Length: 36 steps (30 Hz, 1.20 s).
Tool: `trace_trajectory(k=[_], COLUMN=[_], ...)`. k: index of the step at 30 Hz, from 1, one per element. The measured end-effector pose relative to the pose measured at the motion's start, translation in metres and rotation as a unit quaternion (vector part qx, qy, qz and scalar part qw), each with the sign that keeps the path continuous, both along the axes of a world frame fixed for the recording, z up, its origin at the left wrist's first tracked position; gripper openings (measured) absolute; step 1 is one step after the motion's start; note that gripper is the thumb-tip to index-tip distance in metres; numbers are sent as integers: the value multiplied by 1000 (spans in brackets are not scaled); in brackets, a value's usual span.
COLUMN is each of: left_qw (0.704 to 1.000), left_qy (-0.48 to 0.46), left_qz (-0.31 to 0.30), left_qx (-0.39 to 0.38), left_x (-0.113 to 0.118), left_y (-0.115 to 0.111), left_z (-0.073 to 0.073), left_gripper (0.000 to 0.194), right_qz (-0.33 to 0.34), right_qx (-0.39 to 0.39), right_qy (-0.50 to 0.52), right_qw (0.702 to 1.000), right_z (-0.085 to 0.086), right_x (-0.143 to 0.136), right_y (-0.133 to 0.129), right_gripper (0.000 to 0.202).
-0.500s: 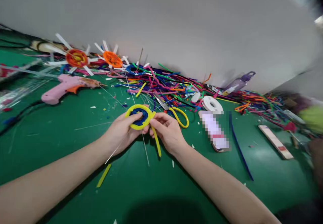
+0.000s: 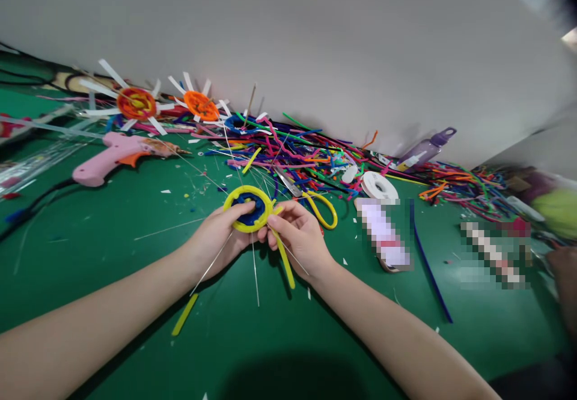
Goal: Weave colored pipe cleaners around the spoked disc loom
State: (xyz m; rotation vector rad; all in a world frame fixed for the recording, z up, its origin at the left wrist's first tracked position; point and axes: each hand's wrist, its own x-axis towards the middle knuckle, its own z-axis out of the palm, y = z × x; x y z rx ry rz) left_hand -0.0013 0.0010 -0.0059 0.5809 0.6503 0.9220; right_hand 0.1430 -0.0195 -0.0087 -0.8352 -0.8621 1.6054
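Between the thumb and fingers of my left hand [image 2: 214, 235] is a small round pipe-cleaner disc [image 2: 258, 212], blue inside with a yellow outer ring. Thin pale wires radiate from it like spokes. My right hand [image 2: 301, 238], closed in a pinch, grips a yellow pipe cleaner [image 2: 285, 260] at the disc's right edge. Its loose tail hangs below the fingers, and a short end sticks out above them. Whether that strip joins the ring is hidden by my fingertips. Just behind my right hand lie yellow-handled scissors [image 2: 322, 209].
A pink glue gun [image 2: 119, 157] lies at left. Two orange discs with white strips [image 2: 136, 104] stand near the wall, beside a heap of coloured pipe cleaners [image 2: 293, 142]. To the right are a white tape roll [image 2: 379, 187], a phone [image 2: 383, 235], a purple bottle [image 2: 421, 149] and another person's hand [image 2: 563, 274].
The yellow tail has swung slightly right and down, and a short end now shows above my right fingers. The wires have shifted, one now crossing my right hand. Another person's hand appears more clearly at right.
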Motion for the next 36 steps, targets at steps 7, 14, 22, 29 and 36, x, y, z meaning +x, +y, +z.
trace_trajectory(k=[7, 14, 22, 29, 36], left_qw=[999, 999, 994, 993, 992], left_qy=[1, 8, -50, -104, -79], left_qz=[27, 4, 3, -54, -92], left_qx=[-24, 38, 93, 25, 46], left_x=[1, 1, -8, -16, -16], left_y=[3, 2, 6, 12, 9], left_z=[-2, -7, -3, 3, 4], left_gripper=[18, 15, 37, 49, 47], right_qz=[-63, -101, -56, 0, 50], right_qx=[19, -3, -138, -141, -156], right_qy=[-105, -96, 49, 95, 93], right_qw=[992, 990, 988, 985, 982], right_z=[2, 6, 14, 15, 13], right_x=[2, 4, 15, 14, 14], right_y=[3, 6, 14, 12, 11], right_gripper=[23, 22, 26, 24, 24])
